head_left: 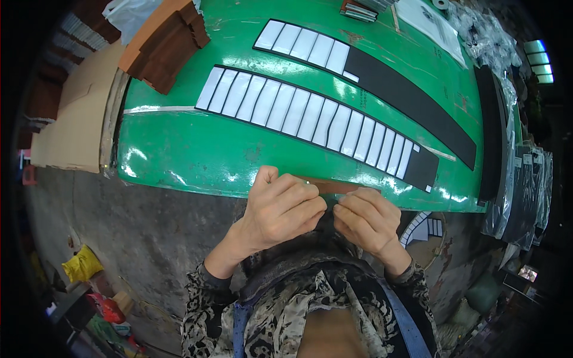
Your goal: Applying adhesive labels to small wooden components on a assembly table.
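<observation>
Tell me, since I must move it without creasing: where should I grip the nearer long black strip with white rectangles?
Probably at both short ends of the long black strip with white rectangles, from the near table edge; it lies flat, long and thin, so a single middle grip would likely bend it.

Left hand point(280, 209) and right hand point(365, 219) closed together at near edge of green table point(191, 149), pinching a thin brown strip point(335, 187), two black strips with white segments point(310, 116) lying beyond, brown stacked pieces point(164, 45) at far left.

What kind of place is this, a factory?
Probably a small workshop or factory. A big green worktable holds long black strips covered with rows of white pieces, and flattened cardboard lies beside it on a bare concrete floor.
</observation>
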Demonstrator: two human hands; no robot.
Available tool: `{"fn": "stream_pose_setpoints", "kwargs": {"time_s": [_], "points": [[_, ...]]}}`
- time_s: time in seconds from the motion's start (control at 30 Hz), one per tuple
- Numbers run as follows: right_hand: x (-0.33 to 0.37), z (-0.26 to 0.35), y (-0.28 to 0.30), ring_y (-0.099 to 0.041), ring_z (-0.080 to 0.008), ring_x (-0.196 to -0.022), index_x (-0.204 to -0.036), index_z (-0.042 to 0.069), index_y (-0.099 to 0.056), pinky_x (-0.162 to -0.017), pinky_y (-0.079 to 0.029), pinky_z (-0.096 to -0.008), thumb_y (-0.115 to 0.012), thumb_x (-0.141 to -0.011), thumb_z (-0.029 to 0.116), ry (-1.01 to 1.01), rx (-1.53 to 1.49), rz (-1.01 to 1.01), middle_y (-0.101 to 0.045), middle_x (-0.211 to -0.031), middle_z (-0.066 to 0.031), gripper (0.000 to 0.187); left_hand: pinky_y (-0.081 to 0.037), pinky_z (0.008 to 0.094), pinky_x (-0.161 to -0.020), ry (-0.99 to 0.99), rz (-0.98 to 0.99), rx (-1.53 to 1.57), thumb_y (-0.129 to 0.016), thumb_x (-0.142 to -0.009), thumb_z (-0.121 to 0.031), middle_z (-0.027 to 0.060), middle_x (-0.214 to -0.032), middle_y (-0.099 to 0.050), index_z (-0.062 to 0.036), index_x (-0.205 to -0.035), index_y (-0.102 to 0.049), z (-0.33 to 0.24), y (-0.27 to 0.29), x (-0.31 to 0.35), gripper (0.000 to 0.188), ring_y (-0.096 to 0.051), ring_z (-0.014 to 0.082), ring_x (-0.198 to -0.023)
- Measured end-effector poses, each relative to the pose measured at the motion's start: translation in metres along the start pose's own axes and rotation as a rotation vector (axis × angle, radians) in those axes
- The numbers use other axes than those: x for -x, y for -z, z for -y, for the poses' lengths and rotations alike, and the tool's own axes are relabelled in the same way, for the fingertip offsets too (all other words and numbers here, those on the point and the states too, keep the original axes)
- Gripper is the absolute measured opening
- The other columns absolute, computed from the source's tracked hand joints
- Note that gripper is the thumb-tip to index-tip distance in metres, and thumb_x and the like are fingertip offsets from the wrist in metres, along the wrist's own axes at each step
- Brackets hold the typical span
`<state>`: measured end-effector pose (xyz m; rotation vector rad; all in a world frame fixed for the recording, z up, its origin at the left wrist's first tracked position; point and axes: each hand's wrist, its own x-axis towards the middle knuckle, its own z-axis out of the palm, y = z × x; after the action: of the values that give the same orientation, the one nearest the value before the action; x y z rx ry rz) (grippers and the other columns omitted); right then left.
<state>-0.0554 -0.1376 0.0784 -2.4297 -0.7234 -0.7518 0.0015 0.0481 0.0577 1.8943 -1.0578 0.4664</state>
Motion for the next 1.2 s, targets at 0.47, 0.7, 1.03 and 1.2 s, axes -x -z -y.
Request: {"fn": "stream_pose_setpoints", "kwargs": {"time_s": [0.47,0.7,1.03,1.2], "points": [[-0.014,-0.012,0.041,-0.055,-0.0206,-0.081,-0.093,0.008,-0.071,-0.071,-0.045,-0.0312,-0.078,-0.064,0.026,-0.254,-0.471,0.432,-0.063,-0.092,-0.0013,0.035,-0.024,0.0300,-0.058,-0.363,0.075,-0.173,-0.066,-0.058,-0.020,-0.0093,-0.085,-0.054,-0.0178,-0.078,-0.064,-0.015,0.021,0.005,0.020,-0.051,0.0082,-0.068],[-0.019,-0.010,0.039,-0.056,-0.0183,-0.079,-0.088,0.012,-0.070,-0.062,-0.049,-0.0300,-0.077,-0.064,0.016,-0.129,-0.493,0.545,-0.062,-0.088,0.0013,0.026,-0.021,0.0288,-0.059,-0.509,0.133,-0.199,-0.065,-0.067,-0.019,-0.0082,-0.084,-0.050,-0.0159,-0.074,-0.057,-0.021,0.023,0.008,0.011,-0.049,0.0079,-0.067],[-0.014,0.000,0.037,-0.058,-0.0186,-0.073,-0.086,0.010,-0.068,-0.060,-0.050,-0.0283,-0.075,-0.062,0.014,-0.025,-0.411,0.460,-0.062,-0.084,-0.0001,0.026,-0.020,0.0287,-0.056,-0.541,0.107,-0.194,-0.064,-0.066,-0.015,-0.0077,-0.087,-0.051,-0.0149,-0.079,-0.059,-0.021,0.023,0.015,0.014,-0.049,0.0078,-0.066],[-0.012,0.008,0.035,-0.058,-0.0199,-0.073,-0.085,0.008,-0.067,-0.062,-0.051,-0.0287,-0.074,-0.062,0.011,-0.014,-0.372,0.413,-0.061,-0.083,-0.0015,0.025,-0.023,0.0273,-0.056,-0.518,0.187,-0.123,-0.065,-0.065,-0.018,-0.0053,-0.085,-0.053,-0.0115,-0.084,-0.060,-0.022,0.030,0.008,0.021,-0.050,0.0082,-0.066]]}}
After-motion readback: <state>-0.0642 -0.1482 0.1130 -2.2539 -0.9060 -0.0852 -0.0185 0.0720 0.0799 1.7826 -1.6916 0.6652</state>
